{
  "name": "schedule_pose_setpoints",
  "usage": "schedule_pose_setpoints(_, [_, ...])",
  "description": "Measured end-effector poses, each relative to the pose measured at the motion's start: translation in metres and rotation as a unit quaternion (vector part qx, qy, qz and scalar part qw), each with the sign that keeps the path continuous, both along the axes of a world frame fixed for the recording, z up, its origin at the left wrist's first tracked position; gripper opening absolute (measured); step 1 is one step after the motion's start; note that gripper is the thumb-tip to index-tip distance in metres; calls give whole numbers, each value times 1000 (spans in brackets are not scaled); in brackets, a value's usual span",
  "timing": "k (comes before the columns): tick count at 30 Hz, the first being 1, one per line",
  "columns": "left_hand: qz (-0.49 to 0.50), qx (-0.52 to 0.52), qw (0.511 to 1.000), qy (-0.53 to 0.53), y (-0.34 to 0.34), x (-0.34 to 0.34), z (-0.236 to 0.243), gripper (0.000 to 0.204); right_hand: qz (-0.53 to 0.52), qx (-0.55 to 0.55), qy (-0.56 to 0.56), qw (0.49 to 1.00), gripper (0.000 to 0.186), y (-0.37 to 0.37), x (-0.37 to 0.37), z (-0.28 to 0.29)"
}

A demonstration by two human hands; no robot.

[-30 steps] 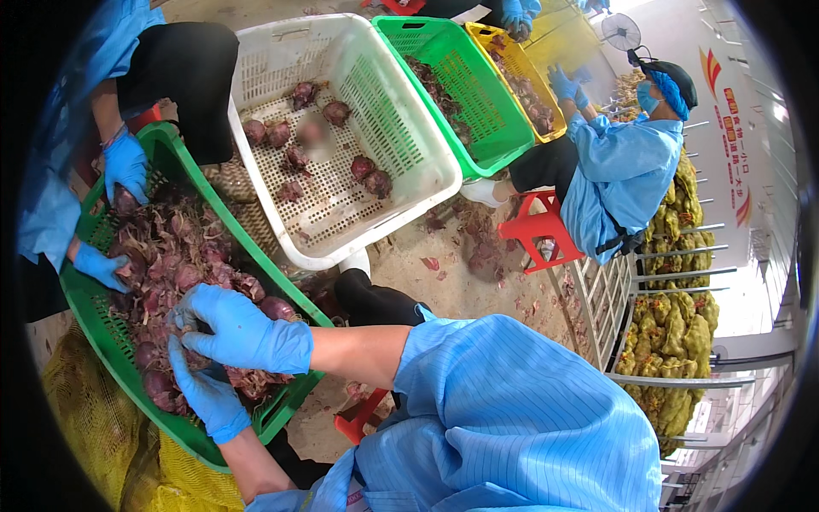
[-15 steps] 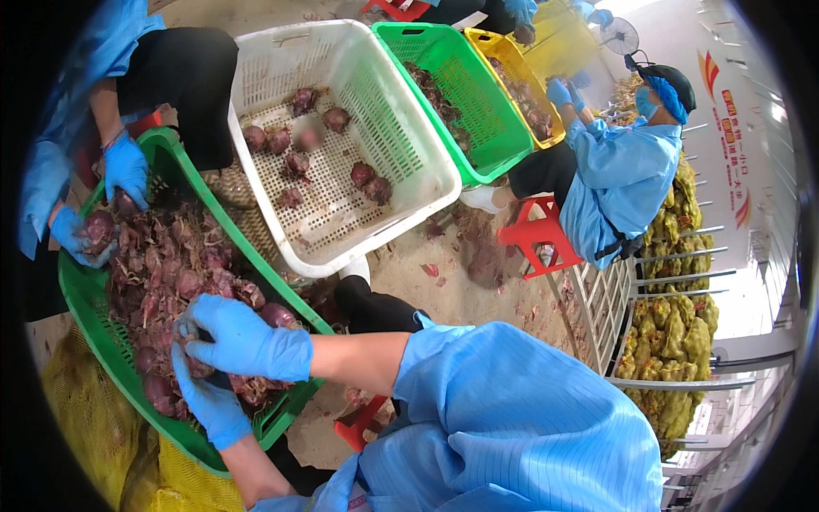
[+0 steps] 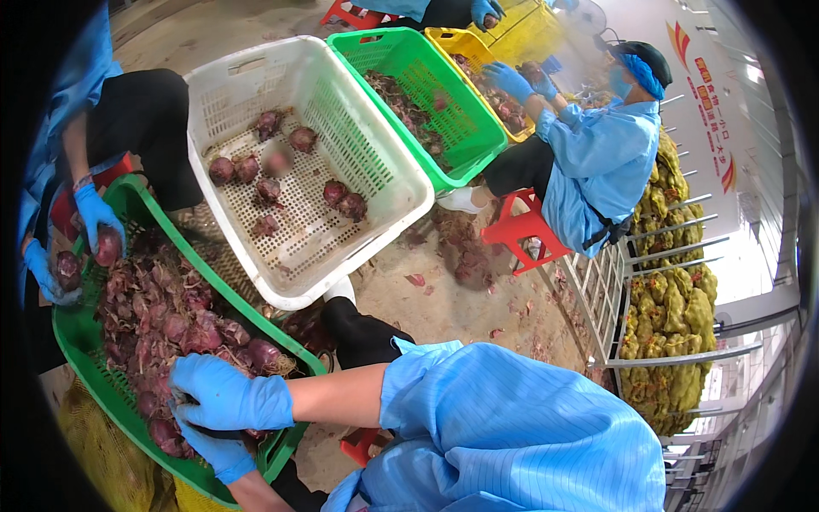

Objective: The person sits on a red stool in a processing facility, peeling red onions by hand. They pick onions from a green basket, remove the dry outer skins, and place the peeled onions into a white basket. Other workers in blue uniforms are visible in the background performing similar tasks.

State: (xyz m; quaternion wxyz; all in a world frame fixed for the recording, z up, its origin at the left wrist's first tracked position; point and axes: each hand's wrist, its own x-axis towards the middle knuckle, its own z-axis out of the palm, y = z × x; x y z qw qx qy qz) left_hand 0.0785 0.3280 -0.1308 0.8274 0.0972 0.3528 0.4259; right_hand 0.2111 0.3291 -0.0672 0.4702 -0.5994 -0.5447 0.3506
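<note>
My gloved right hand [image 3: 230,394] curls its fingers in against my left hand [image 3: 217,448], which sits below it. Both are over the near end of a green basket [image 3: 217,277] heaped with red onions [image 3: 203,331] and loose dry skins. Half a second ago a red onion showed between the fingers; the hands remain closed together in the same way, and the backs of the gloves hide most of what is in them. Beside my right hand lies a large onion [image 3: 267,356] with stringy roots.
Across the basket, a co-worker's gloved hand [image 3: 95,212] holds an onion. A white crate [image 3: 294,299] with several onions stands beyond, then a green crate [image 3: 495,154] and a yellow crate [image 3: 439,36]. Another person [image 3: 597,154] sits on a red stool [image 3: 522,230]. Net sacks [image 3: 670,341] hang on a rack.
The view has shifted, so the crates appear farther left. My right hand has turned its back more over the onion, hiding it. The co-worker's hands have lifted apart with an onion in each.
</note>
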Motion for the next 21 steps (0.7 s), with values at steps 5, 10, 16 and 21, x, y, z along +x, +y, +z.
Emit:
schedule_pose_setpoints(5, [-66, 39, 996, -52, 0, -14, -30, 44, -6, 22, 8, 1000, 18, -3, 6, -2])
schedule_pose_setpoints(10, [-76, 62, 993, -73, -1, -8, -29, 41, -20, 50, -24, 998, 21, -5, 8, -7])
schedule_pose_setpoints(16, [-53, 31, 998, -19, 0, -2, -27, 38, 4, 8, -50, 999, 22, -6, 11, -8])
schedule_pose_setpoints(21, [-35, 34, 998, 30, 3, 1, -25, 36, 6, 3, -62, 998, 21, -7, 12, -5])
